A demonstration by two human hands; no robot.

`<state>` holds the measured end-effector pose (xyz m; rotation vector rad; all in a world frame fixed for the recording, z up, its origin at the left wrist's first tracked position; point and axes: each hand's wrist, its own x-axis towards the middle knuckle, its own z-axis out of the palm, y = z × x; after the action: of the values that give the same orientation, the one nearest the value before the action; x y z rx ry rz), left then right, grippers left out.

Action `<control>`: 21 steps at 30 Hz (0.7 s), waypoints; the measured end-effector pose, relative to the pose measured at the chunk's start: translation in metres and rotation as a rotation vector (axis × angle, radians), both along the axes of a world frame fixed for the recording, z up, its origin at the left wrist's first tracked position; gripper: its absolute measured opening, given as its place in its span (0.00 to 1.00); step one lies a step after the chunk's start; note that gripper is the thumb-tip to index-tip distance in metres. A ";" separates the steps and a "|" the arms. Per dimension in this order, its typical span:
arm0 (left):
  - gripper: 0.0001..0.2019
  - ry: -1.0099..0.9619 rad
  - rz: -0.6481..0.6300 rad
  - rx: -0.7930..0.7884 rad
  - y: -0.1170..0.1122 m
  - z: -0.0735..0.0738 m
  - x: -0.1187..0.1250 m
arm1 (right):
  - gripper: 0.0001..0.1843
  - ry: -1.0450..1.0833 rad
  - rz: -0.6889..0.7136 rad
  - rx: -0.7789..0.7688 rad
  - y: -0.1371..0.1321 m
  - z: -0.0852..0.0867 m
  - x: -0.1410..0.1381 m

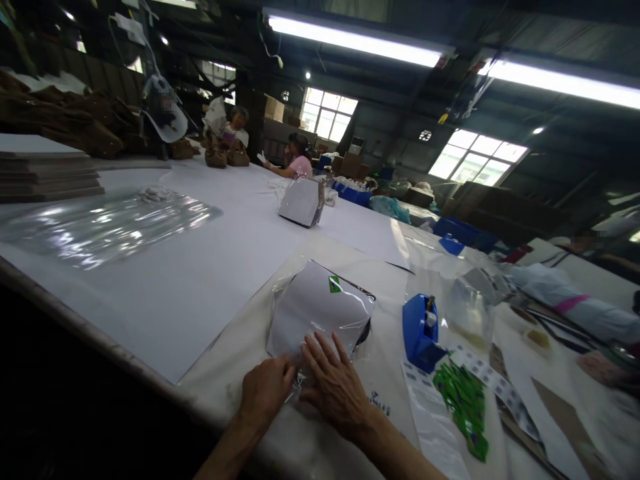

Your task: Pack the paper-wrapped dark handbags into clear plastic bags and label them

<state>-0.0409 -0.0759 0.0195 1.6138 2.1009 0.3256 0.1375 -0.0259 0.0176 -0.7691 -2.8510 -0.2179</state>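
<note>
A white flat-faced piece [320,307] with a small green sticker [334,285] near its far edge lies inside clear plastic wrapping on the table before me. A dark edge shows along its right side. My left hand [267,390] is closed at the near end of the wrapping, its fingertips pinching the clear plastic. Beside it my right hand [333,387] lies flat with fingers stretched over the near edge of the wrapped piece. Crumpled film [299,380] shows between the two hands.
Right of my hands stand a blue tape dispenser [420,333], green packets [463,407] and a label strip [495,387]. Another wrapped piece [301,202] stands farther back. Clear plastic sheets [115,223] and stacked boards [45,170] lie left. Two people sit across the table.
</note>
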 end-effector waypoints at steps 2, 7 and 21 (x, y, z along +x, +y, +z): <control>0.16 0.004 -0.007 -0.007 0.001 0.000 -0.001 | 0.44 0.018 -0.018 -0.038 -0.002 0.000 0.005; 0.18 0.005 -0.043 -0.064 0.005 -0.002 -0.005 | 0.27 0.267 -0.001 -0.174 0.013 0.025 0.013; 0.17 0.160 -0.060 -0.121 0.036 0.027 -0.072 | 0.25 0.934 -0.404 -1.014 0.101 0.052 0.089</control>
<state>-0.1134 -0.0394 0.0464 1.6759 2.1379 0.0501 0.2264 0.0748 0.0692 -1.1571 -1.7390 1.2582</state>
